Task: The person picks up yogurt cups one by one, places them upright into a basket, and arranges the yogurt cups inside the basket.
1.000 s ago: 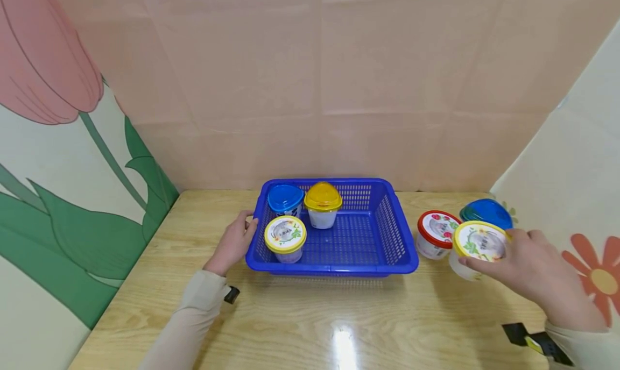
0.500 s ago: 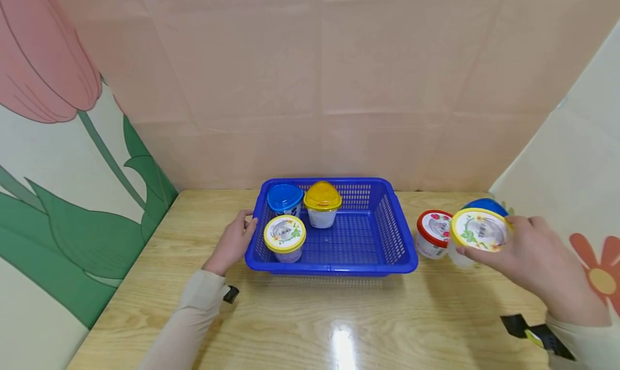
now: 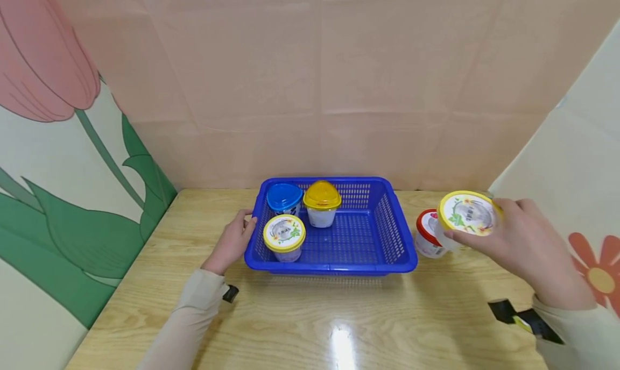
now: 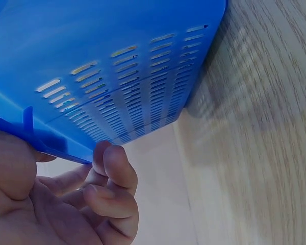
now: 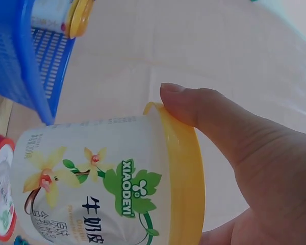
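Observation:
My right hand (image 3: 525,246) grips a white tub with a yellow lid (image 3: 467,214) by its lid, thumb on the near side. In the right wrist view this printed tub (image 5: 92,184) is large, with the thumb on its yellow rim. My left hand (image 3: 233,241) holds the left rim of a blue plastic basket (image 3: 334,268); the left wrist view shows its slotted wall (image 4: 127,92). Inside the basket stand a blue-lidded cup (image 3: 284,197), a cup with a domed yellow lid (image 3: 322,198) and another yellow-lidded tub (image 3: 284,234). Behind the raised tub, a red-lidded tub (image 3: 428,242) is partly covered.
The basket sits on a wood-grain table (image 3: 286,321) against a pinkish back wall (image 3: 315,90). Painted panels stand at both sides, with a tulip (image 3: 48,58) on the left and a red flower (image 3: 600,278) on the right.
My right hand has raised the yellow-lidded tub and carried it slightly left, over part of the red-lidded tub. The blue lids at the right are now covered from view. My left hand stays put.

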`<state>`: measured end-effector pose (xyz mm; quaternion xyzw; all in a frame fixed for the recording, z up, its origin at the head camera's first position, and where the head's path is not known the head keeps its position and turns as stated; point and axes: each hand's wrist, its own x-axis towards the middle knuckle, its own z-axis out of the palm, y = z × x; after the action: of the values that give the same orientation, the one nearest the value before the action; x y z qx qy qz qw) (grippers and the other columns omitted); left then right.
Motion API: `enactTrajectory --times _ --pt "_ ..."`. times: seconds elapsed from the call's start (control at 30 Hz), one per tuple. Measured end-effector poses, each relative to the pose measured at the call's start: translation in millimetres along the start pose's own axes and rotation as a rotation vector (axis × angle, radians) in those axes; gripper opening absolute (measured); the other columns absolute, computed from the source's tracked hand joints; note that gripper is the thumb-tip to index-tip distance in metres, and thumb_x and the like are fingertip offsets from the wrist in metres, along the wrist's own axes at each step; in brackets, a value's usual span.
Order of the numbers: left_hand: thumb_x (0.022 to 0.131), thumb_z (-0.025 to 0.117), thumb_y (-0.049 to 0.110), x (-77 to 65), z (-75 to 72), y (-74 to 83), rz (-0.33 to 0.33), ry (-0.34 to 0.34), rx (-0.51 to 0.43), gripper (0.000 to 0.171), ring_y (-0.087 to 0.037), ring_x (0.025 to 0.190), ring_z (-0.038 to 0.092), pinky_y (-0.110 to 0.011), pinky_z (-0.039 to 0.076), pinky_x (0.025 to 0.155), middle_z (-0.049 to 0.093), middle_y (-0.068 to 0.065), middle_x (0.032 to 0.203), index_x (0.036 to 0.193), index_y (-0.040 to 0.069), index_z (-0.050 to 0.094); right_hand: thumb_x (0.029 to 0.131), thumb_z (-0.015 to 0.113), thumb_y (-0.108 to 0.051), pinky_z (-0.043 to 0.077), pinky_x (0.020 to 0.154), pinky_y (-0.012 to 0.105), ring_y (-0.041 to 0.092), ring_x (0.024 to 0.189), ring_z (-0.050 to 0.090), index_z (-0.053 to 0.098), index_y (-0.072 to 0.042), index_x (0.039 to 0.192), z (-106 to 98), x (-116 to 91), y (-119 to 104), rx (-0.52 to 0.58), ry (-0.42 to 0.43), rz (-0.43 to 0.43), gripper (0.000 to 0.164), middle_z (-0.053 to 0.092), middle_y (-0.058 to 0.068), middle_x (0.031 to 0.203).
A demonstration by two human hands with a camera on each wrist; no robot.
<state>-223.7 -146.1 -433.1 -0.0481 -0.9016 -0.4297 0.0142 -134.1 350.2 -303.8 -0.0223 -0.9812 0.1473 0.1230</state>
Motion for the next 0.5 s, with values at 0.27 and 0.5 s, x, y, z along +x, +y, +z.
enactTrajectory --times 0.27,0.5 --pt "0.109 0.04 0.027 1.9 1.2 0.3 0.002 0.004 0.008 0.045 -0.02 0.076 0.064 -0.032 0.052 0.064 0.065 -0.014 0.096 0.144 -0.002 0.042 0.066 0.081 -0.07 0.036 0.058 0.035 0.04 0.091 0.049 0.051 0.008 0.127 1.2 10.2 -16.4 0.052 0.014 -0.017 0.104 0.047 0.029 0.113" --pt "0.109 0.04 0.027 0.9 0.9 2.0 0.013 0.009 0.016 0.045 -0.02 0.076 0.063 -0.033 0.052 0.066 0.066 -0.014 0.094 0.143 -0.003 0.043 0.065 0.084 -0.067 0.037 0.061 0.038 0.039 0.1 0.046 0.048 -0.003 0.135 5.0 19.6 -27.8 0.086 0.034 -0.077 0.101 0.05 0.025 0.114"
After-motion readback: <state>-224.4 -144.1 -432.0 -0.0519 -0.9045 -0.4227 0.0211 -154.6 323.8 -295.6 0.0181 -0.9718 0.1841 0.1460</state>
